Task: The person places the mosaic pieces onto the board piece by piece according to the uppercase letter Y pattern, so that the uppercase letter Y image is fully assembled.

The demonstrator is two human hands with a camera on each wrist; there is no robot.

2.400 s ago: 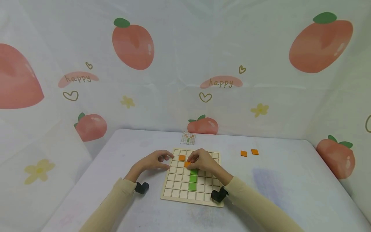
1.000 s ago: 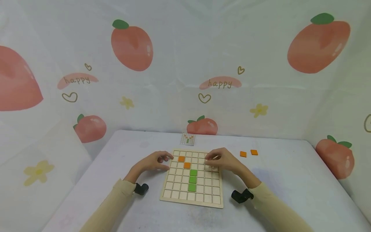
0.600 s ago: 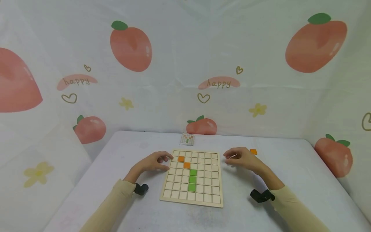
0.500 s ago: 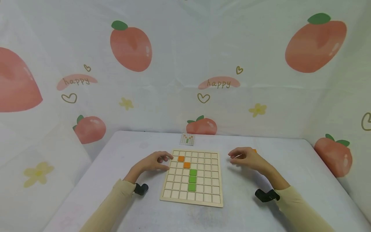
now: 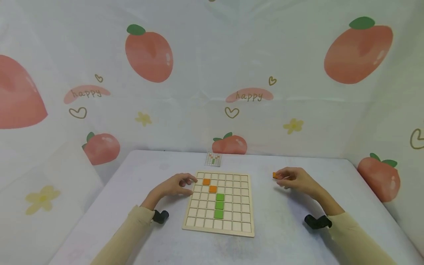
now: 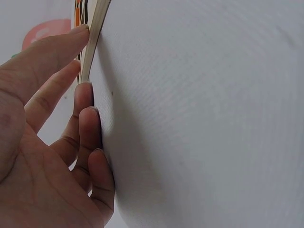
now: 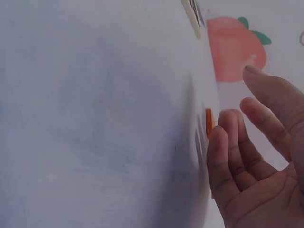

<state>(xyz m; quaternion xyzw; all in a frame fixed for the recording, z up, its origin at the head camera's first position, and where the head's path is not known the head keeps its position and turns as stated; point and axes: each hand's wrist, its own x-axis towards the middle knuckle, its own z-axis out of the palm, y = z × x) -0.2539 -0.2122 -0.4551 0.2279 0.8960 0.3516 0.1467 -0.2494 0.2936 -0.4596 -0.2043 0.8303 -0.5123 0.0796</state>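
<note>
A wooden grid board (image 5: 237, 206) lies mid-table. Two orange tiles run diagonally on it: an upper one (image 5: 206, 182) and a lower one (image 5: 213, 189). Below them, several green tiles (image 5: 219, 205) form a column. My left hand (image 5: 172, 184) touches the board's left edge, thumb and forefinger spread apart along it. To the right of the board my right hand (image 5: 296, 179) hovers low, with a gap between thumb and fingers. Just past its fingertips is a loose orange tile (image 5: 274, 175), partly covered by them; the right wrist view shows that orange tile (image 7: 209, 122) edge-on.
A small card (image 5: 213, 159) printed with a coloured grid pattern lies behind the board. Each wrist wears a black camera, one on the left (image 5: 161, 217) and one on the right (image 5: 318, 222). A fruit-print cloth (image 5: 185, 121) hangs behind the table.
My right hand has left the lower orange tile in the board and moved right to the loose tiles. It now covers the farther loose tile. My left hand has stayed at the edge.
</note>
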